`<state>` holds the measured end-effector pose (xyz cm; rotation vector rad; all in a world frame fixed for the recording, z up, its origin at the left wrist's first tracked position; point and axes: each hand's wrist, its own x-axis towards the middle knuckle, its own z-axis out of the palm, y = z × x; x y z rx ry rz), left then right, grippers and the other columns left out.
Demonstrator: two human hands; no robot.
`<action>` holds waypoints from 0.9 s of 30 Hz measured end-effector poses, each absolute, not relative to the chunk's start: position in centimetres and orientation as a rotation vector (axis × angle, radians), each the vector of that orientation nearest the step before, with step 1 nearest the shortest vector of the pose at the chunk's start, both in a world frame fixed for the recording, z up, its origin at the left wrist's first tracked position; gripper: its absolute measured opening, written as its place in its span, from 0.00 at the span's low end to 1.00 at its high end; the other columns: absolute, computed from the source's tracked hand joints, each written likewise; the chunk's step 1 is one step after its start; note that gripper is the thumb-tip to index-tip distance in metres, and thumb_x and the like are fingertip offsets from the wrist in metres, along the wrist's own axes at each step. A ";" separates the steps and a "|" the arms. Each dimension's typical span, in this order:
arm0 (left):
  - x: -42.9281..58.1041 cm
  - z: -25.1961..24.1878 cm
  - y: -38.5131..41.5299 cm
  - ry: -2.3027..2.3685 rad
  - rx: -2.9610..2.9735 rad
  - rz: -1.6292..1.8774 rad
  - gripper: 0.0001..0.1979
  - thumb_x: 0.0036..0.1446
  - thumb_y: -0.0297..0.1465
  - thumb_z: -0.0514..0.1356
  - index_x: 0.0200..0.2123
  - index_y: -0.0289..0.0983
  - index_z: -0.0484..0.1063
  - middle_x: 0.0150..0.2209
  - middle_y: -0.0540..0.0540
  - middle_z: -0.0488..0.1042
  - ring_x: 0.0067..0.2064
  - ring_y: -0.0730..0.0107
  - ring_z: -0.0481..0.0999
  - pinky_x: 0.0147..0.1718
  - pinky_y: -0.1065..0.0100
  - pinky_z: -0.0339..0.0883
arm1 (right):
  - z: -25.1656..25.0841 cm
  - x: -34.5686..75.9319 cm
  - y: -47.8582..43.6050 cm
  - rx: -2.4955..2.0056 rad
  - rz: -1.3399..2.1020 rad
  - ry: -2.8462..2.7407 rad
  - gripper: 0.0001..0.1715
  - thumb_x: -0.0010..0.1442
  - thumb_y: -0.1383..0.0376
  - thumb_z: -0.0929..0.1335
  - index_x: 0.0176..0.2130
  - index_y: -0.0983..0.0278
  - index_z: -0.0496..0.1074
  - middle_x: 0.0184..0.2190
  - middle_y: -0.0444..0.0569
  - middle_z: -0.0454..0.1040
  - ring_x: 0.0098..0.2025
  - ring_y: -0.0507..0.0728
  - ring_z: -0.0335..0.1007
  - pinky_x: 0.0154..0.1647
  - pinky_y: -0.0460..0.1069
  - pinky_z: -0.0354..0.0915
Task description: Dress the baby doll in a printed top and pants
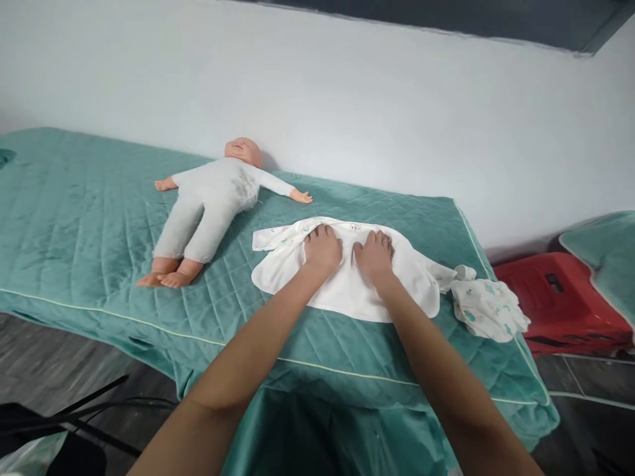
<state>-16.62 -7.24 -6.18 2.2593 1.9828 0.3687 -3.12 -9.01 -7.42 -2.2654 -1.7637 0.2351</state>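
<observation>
A white baby garment (347, 291) lies spread on the green quilted bed cover (89, 211). My left hand (322, 250) rests flat on its left half, fingers stretched toward the collar. My right hand (374, 254) lies flat beside it on the right half, fingers also extended. Neither hand grips anything. A baby doll (213, 198) in a pale grey suit lies on its back to the left, arms out, head near the wall. A second small printed white garment (489, 307) sits crumpled at the bed's right edge.
A white wall (347, 99) runs behind the bed. A red plastic stool (560, 297) stands on the floor to the right, with another green-covered surface (605, 254) beyond it. Dark floor and black legs of a stand (89, 410) show at lower left.
</observation>
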 end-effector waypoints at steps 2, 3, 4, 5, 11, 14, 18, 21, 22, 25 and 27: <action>-16.2 -6.1 -7.2 2.010 2.231 0.427 0.28 0.67 0.38 0.51 0.66 0.32 0.60 0.66 0.31 0.64 0.66 0.42 0.64 0.61 0.48 0.63 | -7.5 -3.3 -8.6 -2.239 0.209 -1.745 0.40 0.68 0.59 0.57 0.70 0.80 0.50 0.72 0.74 0.47 0.73 0.76 0.44 0.71 0.67 0.47; -16.1 -6.2 -7.3 2.023 2.222 0.463 0.30 0.67 0.39 0.50 0.68 0.33 0.57 0.67 0.32 0.62 0.67 0.42 0.62 0.61 0.46 0.63 | -7.6 -3.4 -8.5 -2.199 0.177 -1.762 0.41 0.68 0.58 0.57 0.71 0.79 0.46 0.73 0.74 0.44 0.74 0.75 0.40 0.71 0.67 0.47; -16.0 -6.4 -7.3 2.028 2.222 0.493 0.31 0.68 0.40 0.49 0.70 0.34 0.54 0.68 0.32 0.60 0.67 0.42 0.61 0.62 0.46 0.62 | -7.8 -3.4 -8.6 -2.151 0.138 -1.789 0.42 0.69 0.58 0.57 0.72 0.78 0.43 0.73 0.74 0.40 0.75 0.75 0.37 0.71 0.68 0.46; -16.1 -6.6 -7.2 2.025 2.226 0.509 0.32 0.68 0.41 0.48 0.71 0.36 0.51 0.69 0.33 0.59 0.68 0.43 0.61 0.62 0.46 0.62 | -7.9 -3.3 -8.7 -2.105 0.104 -1.815 0.43 0.69 0.57 0.57 0.72 0.77 0.42 0.74 0.73 0.38 0.76 0.74 0.34 0.71 0.68 0.45; -16.6 -6.9 -4.5 1.917 2.213 0.463 0.32 0.70 0.44 0.42 0.72 0.39 0.51 0.70 0.36 0.60 0.69 0.46 0.61 0.65 0.47 0.59 | -8.2 -1.3 -7.6 -2.055 0.076 -1.849 0.44 0.71 0.52 0.55 0.73 0.74 0.40 0.74 0.72 0.35 0.76 0.74 0.36 0.71 0.66 0.47; -16.0 -6.8 -2.3 1.897 2.185 0.462 0.32 0.70 0.44 0.42 0.72 0.38 0.51 0.70 0.36 0.60 0.70 0.44 0.60 0.65 0.45 0.59 | -8.0 -0.3 -5.5 -2.065 0.055 -1.867 0.44 0.71 0.51 0.55 0.73 0.75 0.40 0.74 0.72 0.36 0.75 0.73 0.37 0.71 0.65 0.46; -15.2 -7.8 -0.1 1.942 2.181 0.470 0.32 0.70 0.44 0.43 0.72 0.37 0.50 0.71 0.36 0.59 0.71 0.46 0.57 0.67 0.46 0.55 | -8.4 0.5 -2.8 -2.092 0.099 -1.889 0.44 0.71 0.51 0.56 0.73 0.74 0.41 0.75 0.70 0.36 0.76 0.72 0.37 0.71 0.64 0.48; -15.1 -8.7 0.6 1.931 2.200 0.457 0.33 0.70 0.44 0.42 0.71 0.35 0.53 0.70 0.35 0.59 0.72 0.47 0.56 0.69 0.49 0.52 | -9.0 0.8 -1.9 -2.113 0.166 -1.879 0.43 0.70 0.51 0.56 0.73 0.73 0.43 0.75 0.68 0.38 0.75 0.70 0.40 0.72 0.63 0.48; -15.2 -8.9 0.7 1.922 2.202 0.452 0.33 0.70 0.45 0.42 0.71 0.34 0.54 0.70 0.35 0.60 0.72 0.47 0.57 0.69 0.49 0.52 | -9.2 0.8 -1.8 -2.121 0.186 -1.875 0.43 0.71 0.51 0.56 0.73 0.72 0.44 0.75 0.67 0.40 0.75 0.70 0.40 0.72 0.63 0.48; -15.3 -9.0 1.0 1.904 2.192 0.433 0.33 0.70 0.45 0.42 0.69 0.33 0.57 0.68 0.33 0.63 0.71 0.45 0.59 0.68 0.48 0.54 | -9.5 0.9 -1.7 -2.153 0.222 -1.879 0.42 0.71 0.49 0.54 0.73 0.71 0.47 0.74 0.66 0.44 0.75 0.70 0.44 0.72 0.64 0.49; -15.3 -8.9 1.2 1.909 2.171 0.417 0.32 0.70 0.45 0.42 0.68 0.32 0.59 0.67 0.32 0.64 0.70 0.44 0.61 0.67 0.47 0.56 | -9.4 0.8 -1.7 -2.176 0.236 -1.895 0.42 0.71 0.49 0.53 0.72 0.72 0.48 0.74 0.67 0.45 0.74 0.71 0.46 0.72 0.64 0.49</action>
